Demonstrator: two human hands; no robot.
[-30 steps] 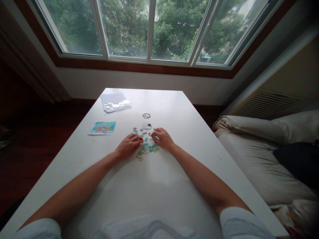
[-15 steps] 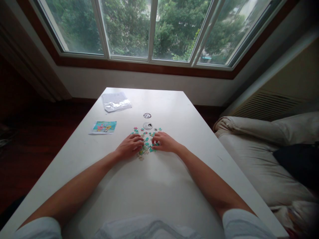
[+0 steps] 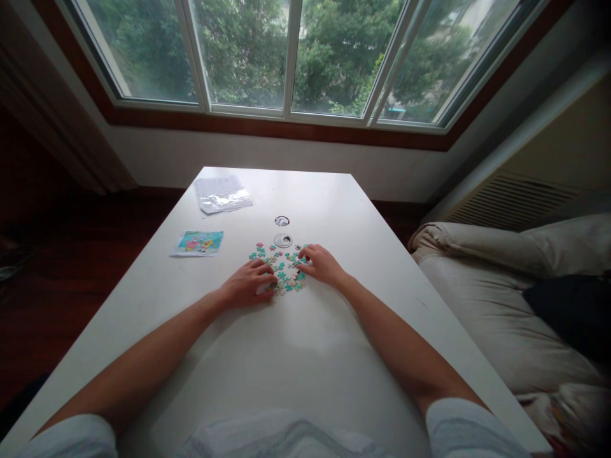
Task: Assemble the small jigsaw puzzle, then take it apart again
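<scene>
Small jigsaw puzzle pieces [image 3: 282,277], mostly teal with some pink and pale ones, lie scattered in a loose heap on the white table [image 3: 286,356]. My left hand [image 3: 249,282] rests over the left side of the heap, fingers bent and apart, touching pieces there. On the right side, my right hand [image 3: 322,264] hovers at the edge of the pieces, thumb and fingers spread. Neither hand visibly holds a piece. Some pieces are hidden beneath my left fingers.
A colourful picture sheet [image 3: 200,243] with cartoon figures lies at the left. Beyond it is a clear plastic bag [image 3: 223,194]. Two round marked discs [image 3: 282,240] lie behind the pieces. A beige sofa [image 3: 477,280] stands right of the table, and a window [image 3: 286,57] is ahead.
My right hand has moved up and to the right, uncovering pieces. My left hand has shifted slightly, and the pieces at the near edge of the heap are pushed closer in.
</scene>
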